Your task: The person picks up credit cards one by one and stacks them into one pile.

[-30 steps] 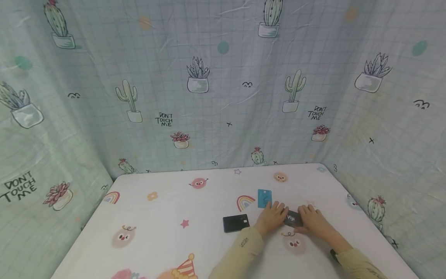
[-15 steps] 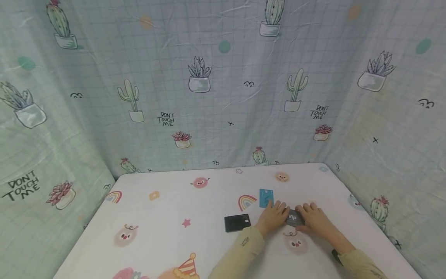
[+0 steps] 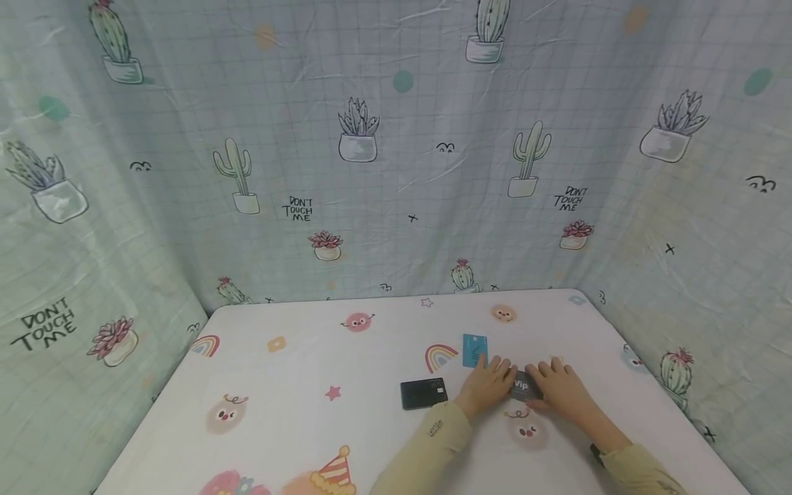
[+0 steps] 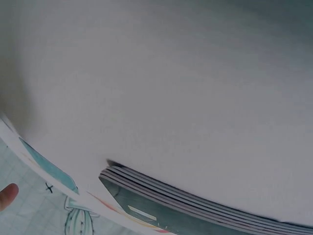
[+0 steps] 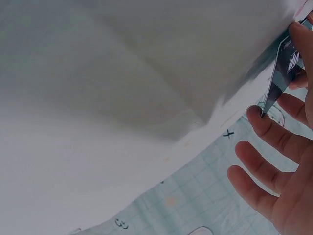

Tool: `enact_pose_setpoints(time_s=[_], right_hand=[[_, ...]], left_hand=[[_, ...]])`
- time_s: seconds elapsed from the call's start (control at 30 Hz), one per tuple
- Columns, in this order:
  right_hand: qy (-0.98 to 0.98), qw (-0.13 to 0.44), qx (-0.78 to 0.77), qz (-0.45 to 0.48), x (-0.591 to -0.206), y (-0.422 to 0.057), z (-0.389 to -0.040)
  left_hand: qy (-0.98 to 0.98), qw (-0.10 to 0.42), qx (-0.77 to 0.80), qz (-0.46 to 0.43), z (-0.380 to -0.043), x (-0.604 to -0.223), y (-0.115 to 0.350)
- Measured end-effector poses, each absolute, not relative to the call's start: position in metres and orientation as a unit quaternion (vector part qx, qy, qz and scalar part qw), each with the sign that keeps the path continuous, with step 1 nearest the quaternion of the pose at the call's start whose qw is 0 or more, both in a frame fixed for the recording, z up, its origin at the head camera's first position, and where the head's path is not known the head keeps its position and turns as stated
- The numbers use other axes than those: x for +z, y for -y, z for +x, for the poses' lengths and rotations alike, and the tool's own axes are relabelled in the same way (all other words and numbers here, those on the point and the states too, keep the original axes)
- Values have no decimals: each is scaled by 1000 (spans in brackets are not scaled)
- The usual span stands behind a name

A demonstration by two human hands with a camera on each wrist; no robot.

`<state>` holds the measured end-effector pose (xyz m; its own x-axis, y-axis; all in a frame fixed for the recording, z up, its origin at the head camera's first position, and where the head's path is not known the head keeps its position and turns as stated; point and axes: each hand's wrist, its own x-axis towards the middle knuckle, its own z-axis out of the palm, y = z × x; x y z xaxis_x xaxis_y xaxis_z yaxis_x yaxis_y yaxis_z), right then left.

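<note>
A dark grey VIP card point(image 3: 523, 386) is between the two hands at the right of the table. My left hand point(image 3: 487, 387) holds its left end with the fingertips. At its right end my right hand point(image 3: 562, 392) pinches it, and in the right wrist view the thumb point(image 5: 301, 41) lies on one side of the card point(image 5: 283, 68) with fingers at its edge and behind. Just beyond the left hand lies a blue card point(image 3: 475, 347), partly overlapped by a finger. A stack of black cards point(image 3: 423, 394) lies beside the left forearm; its layered edge shows in the left wrist view.
The white table point(image 3: 278, 385) has printed rainbows, stars and faces. Cactus-patterned cloth point(image 3: 383, 185) hangs behind it and on both sides. Beige sleeves point(image 3: 427, 447) cover both forearms, and a dark object point(image 3: 596, 454) shows at the right cuff.
The head view has shifted slightly, so everything appears a little further right. Both hands and the VIP card keep nearly the same place on the table.
</note>
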<state>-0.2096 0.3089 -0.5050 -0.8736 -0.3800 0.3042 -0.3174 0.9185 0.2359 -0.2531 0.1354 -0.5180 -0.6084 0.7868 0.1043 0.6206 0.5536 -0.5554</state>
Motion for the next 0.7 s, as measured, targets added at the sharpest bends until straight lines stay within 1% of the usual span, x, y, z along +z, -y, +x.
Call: enact_pose_setpoints(time_s=[0.23,0.5,0.7], right_hand=[[963,177,-98,179,-507,-309,-210],[963,174,-97,181,-510,-310,-213],[964,174,-91,180,-507,-308,-208]], left_hand=[[860,194,240,-406,-253,-519,-134],[860,195,237,-408,-250,-516,-131],[847,213,245,-421,-246,-511,-129]])
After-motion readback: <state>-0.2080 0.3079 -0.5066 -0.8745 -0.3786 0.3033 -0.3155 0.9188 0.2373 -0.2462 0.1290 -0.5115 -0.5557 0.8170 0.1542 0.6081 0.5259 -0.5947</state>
